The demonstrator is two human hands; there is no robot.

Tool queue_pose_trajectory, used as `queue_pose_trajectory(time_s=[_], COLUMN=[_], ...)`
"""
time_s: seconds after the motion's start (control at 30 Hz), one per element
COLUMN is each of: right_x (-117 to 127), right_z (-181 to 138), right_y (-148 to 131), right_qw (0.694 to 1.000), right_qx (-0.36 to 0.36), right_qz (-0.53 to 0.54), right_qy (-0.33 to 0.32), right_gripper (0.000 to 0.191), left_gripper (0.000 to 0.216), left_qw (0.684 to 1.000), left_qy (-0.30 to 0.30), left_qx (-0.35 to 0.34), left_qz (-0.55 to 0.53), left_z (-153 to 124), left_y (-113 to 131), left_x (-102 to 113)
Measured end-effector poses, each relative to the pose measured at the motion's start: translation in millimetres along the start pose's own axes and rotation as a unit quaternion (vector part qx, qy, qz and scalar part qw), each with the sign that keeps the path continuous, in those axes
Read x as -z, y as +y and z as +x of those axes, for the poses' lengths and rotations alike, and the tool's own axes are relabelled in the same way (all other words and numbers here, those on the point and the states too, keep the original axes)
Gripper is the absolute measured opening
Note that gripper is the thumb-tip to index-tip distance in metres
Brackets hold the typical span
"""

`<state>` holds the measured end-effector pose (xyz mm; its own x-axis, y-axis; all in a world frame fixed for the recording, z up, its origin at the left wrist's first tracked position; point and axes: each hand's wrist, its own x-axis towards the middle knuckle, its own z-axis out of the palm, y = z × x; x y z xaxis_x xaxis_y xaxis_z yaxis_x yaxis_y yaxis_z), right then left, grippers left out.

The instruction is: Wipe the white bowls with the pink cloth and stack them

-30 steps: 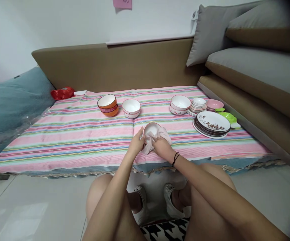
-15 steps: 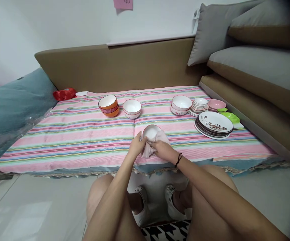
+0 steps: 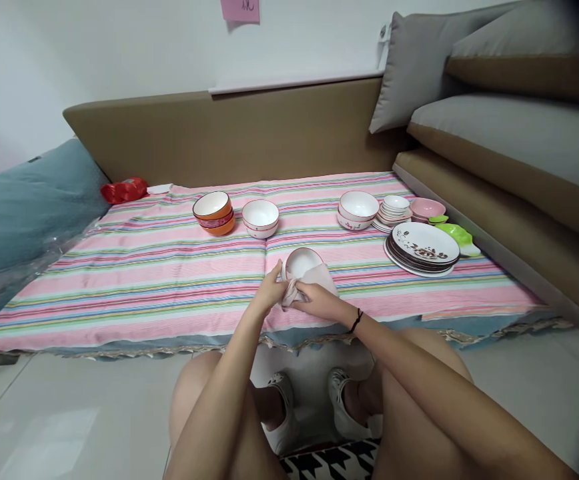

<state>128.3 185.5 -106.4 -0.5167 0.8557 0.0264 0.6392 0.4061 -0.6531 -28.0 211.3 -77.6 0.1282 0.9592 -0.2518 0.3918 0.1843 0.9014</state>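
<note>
A small white bowl with a red rim [image 3: 301,262] is held over the striped cloth [image 3: 169,280], near its front edge. My left hand [image 3: 271,292] grips the bowl's left side. My right hand [image 3: 315,303] presses a pale pink rag [image 3: 314,279] against the bowl's near and right side. The rag wraps part of the bowl and hides its lower half.
On the cloth behind stand an orange bowl stack [image 3: 214,213], a white bowl [image 3: 260,217], a further white bowl stack [image 3: 358,209], small saucers [image 3: 395,210], a pink bowl [image 3: 427,209], a flowered plate stack [image 3: 422,247] and a green dish [image 3: 457,235]. Sofa cushions [image 3: 509,140] rise at right.
My right hand has slid with the rag from the bowl's inside down to its near side. The bowl has turned a little in my left hand.
</note>
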Motion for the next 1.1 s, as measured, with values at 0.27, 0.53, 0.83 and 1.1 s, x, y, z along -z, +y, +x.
queue_pose_trajectory(time_s=[0.27, 0.53, 0.83, 1.1], right_x=[1, 2, 8, -7], right_z=[-6, -3, -7, 9], right_y=[23, 4, -4, 26], right_qw=[0.968, 0.994, 0.988, 0.982], right_qx=[-0.079, 0.019, -0.034, 0.091], right_qz=[-0.239, -0.111, -0.148, -0.166], right_qy=[-0.007, -0.018, 0.008, -0.005], right_gripper=[0.094, 0.061, 0.045, 0.089], left_gripper=[0.080, 0.071, 0.073, 0.072], left_qw=[0.998, 0.998, 0.998, 0.996], left_qy=[-0.040, -0.004, -0.015, -0.017], left_qx=[-0.005, -0.050, -0.058, -0.081], left_qz=[-0.039, 0.028, 0.018, 0.024], left_z=[-3, 2, 0, 5], left_y=[-5, -4, -4, -13], left_x=[-1, 1, 1, 1])
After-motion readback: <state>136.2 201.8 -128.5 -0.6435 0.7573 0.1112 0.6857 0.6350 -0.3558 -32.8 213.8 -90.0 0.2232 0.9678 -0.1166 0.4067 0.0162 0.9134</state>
